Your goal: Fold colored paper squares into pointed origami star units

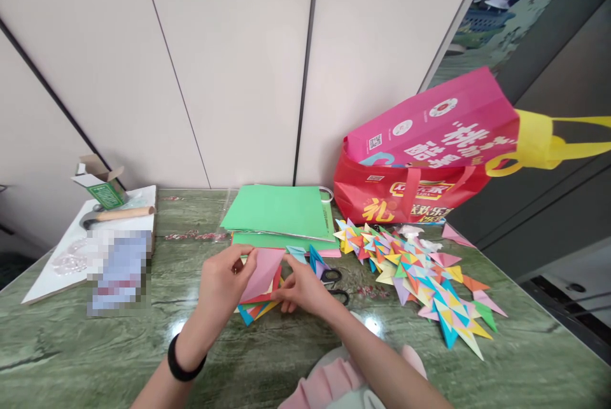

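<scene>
A pink sheet of paper (261, 272) is raised between my two hands. My left hand (228, 275) pinches its left edge, thumb and forefinger closed. At the sheet's upper right edge are the closed fingertips of my right hand (300, 285). Beneath the sheet lies a stack of coloured paper squares (260, 312), with red, yellow and blue edges showing; my hands hide part of it. Just past my right hand lie folded blue paper pieces (316, 263) and scissors with black handles (340, 296), their blades hidden.
Green paper sheets (279, 210) lie at the back. Many folded paper triangles (420, 275) spread along the right, before a red gift bag (367, 189) and a pink bag (458, 119). At left, a white board (52, 282) carries a wooden-handled tool (124, 214) and a small green box (107, 193).
</scene>
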A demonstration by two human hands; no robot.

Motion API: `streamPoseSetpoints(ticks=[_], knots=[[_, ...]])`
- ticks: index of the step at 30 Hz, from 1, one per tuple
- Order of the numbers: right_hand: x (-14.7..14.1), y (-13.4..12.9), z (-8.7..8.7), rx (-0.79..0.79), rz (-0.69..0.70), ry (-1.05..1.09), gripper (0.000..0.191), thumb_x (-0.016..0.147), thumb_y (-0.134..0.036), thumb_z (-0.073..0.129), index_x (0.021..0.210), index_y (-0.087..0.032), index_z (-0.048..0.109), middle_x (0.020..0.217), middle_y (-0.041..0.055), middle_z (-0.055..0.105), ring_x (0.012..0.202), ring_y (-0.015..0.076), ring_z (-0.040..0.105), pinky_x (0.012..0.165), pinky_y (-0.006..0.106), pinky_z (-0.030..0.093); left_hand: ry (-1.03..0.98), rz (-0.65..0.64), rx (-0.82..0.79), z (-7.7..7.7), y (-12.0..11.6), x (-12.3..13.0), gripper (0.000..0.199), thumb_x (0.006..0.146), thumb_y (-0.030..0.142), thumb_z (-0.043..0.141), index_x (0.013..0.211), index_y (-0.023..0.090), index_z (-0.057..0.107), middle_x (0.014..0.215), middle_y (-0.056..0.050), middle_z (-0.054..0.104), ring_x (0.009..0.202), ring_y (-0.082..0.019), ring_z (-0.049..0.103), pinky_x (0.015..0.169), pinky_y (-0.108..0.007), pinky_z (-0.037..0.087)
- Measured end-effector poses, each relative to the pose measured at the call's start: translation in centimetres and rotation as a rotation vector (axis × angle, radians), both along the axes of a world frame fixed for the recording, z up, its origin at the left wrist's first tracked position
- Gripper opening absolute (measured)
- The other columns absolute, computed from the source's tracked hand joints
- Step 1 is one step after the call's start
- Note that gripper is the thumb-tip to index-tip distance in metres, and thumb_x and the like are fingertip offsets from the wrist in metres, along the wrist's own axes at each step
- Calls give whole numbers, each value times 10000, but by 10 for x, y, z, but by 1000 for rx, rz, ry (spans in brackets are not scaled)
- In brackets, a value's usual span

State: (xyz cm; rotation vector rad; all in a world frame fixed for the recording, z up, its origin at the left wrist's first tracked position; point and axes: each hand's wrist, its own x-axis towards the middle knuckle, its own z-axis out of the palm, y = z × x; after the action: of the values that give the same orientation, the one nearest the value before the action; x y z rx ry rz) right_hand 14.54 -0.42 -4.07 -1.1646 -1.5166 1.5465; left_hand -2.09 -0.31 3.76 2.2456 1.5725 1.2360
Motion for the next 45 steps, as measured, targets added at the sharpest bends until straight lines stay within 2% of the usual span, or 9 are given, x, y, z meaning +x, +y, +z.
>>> streamPoseSetpoints(ticks=[5,13,18,21,24,28,33,41,45], knots=[[0,-1,4,91,-77,-69,427,668,-272,653,1044,-189,469,451,-80,560,293,96,482,284,157,335,52,-43,126,7,-7,0,194,807,279,501,709,174,632,663,-3,687,457,-93,519,486,-200,412],[-4,-1,2,9,-2,184,443,738,-303,564,1133,-233,375,646,-26,645,488,149,624,463,250,494,420,-196,366,-3,-7,-6,237,870,204,411,772,155,621,827,-84,696,726,-168,636,623,-244,459],[-1,6,-4,-57,-85,240,578,725,-251,518,1248,-241,272,615,-49,609,509,169,624,501,289,496,570,-407,39,-4,-12,10,271,863,213,431,663,173,609,648,-41,655,573,-146,592,524,-228,405],[2,9,-9,86,-185,134,604,634,-121,543,1208,-228,392,783,-5,643,651,165,626,615,300,509,596,-469,-137,0,-16,17,221,838,229,490,667,180,620,646,-27,665,558,-150,591,505,-229,380],[2,9,-12,94,-132,102,485,615,-87,506,1080,-222,523,842,8,643,686,167,625,636,313,515,524,-463,-157,-1,-16,15,219,846,209,464,708,190,633,648,-15,670,550,-136,592,519,-217,386],[1,2,-7,-77,56,129,354,690,-138,492,1032,-207,556,591,-26,617,519,158,621,498,279,509,269,-307,25,-7,-9,5,208,854,223,438,809,197,640,742,-25,707,617,-139,634,558,-208,439],[6,-7,12,-256,370,171,750,697,-253,641,1333,-254,244,613,-24,662,371,111,567,363,185,443,-31,-108,127,-2,2,-6,137,815,248,513,801,195,638,817,-28,726,747,-161,665,722,-251,498],[1,2,20,-7,-207,450,848,586,-285,750,1255,-222,232,812,39,676,534,156,647,507,270,524,-363,-163,-102,1,3,-5,117,762,280,584,716,190,643,866,-48,724,820,-193,657,751,-302,517],[0,3,20,116,-241,474,778,566,-221,765,1225,-291,356,1044,56,590,756,197,667,650,318,533,-470,-248,-292,2,4,-2,115,735,280,616,716,179,668,810,-46,731,798,-191,659,739,-284,515]])
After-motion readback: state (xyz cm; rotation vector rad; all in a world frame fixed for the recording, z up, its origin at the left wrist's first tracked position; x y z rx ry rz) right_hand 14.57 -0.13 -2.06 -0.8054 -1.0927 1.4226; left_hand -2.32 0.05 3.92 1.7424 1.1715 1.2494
